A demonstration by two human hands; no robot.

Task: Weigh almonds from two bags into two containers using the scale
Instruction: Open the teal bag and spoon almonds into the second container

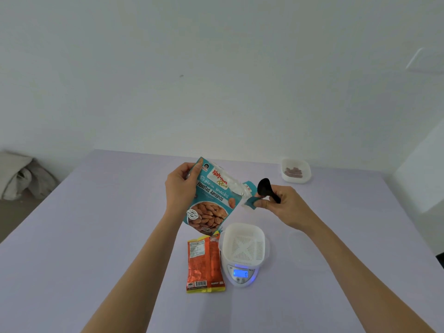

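A teal bag of roasted almonds (211,200) hangs tilted above the table, its top torn open. My left hand (181,186) grips its upper left corner. My right hand (281,204) pinches the bag's torn right corner and also holds a black spoon (265,188), bowl up. Below the bag, a white slotted container (243,245) sits empty on a white scale (240,276) with a lit blue display. An orange almond bag (205,263) lies flat to the left of the scale. A second white container (296,170) with a few almonds stands at the far right.
The lilac table (96,236) reaches the white wall at the back. A white ledge (420,179) borders the table on the right. Crumpled pale bags (21,179) lie on the floor at the left.
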